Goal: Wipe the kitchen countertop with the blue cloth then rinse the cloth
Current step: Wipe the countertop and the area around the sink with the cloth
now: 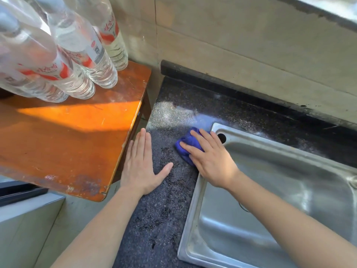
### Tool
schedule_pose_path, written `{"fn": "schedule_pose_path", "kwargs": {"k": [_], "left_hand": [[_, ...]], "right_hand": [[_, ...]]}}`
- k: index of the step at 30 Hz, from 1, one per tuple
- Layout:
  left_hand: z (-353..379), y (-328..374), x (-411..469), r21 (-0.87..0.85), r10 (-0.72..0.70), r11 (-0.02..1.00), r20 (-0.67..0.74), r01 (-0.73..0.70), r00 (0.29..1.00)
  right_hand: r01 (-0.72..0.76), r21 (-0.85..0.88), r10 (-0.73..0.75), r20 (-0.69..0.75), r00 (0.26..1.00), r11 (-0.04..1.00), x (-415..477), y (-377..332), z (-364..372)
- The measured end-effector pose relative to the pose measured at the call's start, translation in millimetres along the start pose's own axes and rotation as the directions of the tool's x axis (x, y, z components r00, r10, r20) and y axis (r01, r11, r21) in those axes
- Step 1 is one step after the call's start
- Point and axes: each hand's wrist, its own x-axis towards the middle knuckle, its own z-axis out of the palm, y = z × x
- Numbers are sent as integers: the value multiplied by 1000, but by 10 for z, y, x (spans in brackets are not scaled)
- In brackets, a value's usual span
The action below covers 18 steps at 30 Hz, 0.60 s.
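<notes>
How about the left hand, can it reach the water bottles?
Probably yes. The left hand lies flat and empty on the countertop beside the wooden table; nothing stands between it and the water bottles.

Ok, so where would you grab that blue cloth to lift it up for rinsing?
Probably from above: pinch the bunched hump of the blue cloth under the right hand. It lies crumpled on the countertop by the sink corner, so the raised folds are easier to catch than any flat edge.
</notes>
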Motion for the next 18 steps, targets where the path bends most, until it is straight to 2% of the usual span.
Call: {"fn": "schedule_pose_path", "kwargs": {"k": [3, 5, 7, 9, 13, 16, 18], "left_hand": [[-15, -7, 14, 12, 7, 1000, -4, -7, 1000], [-32, -1, 14, 21, 11, 1000, 6, -11, 1000], [-35, 3, 14, 27, 17, 999, -1, -17, 1000], [-38, 5, 13, 23, 34, 999, -15, -34, 999], [-32, -41, -55, -81, 104, 990, -101, -113, 989], [-117, -123, -187, -236, 127, 954, -239, -184, 963], [-245, -224, -278, -226, 133, 952, -306, -208, 943]], "right_hand": [[-6, -10, 7, 30, 1000, 1000, 314, 155, -49], [-131, -3, 131, 7, 991, 991, 620, 148, -39], [-307, 13, 307, -21, 951, 952, 924, 34, 0], [-402, 24, 403, -49, 914, 915, 1068, -91, 43], [-302, 39, 304, -71, 950, 952, 506, -336, 126], [-240, 21, 240, 7, 971, 971, -113, -621, 117], [-199, 12, 198, 47, 979, 980, -249, -669, 104]]}}
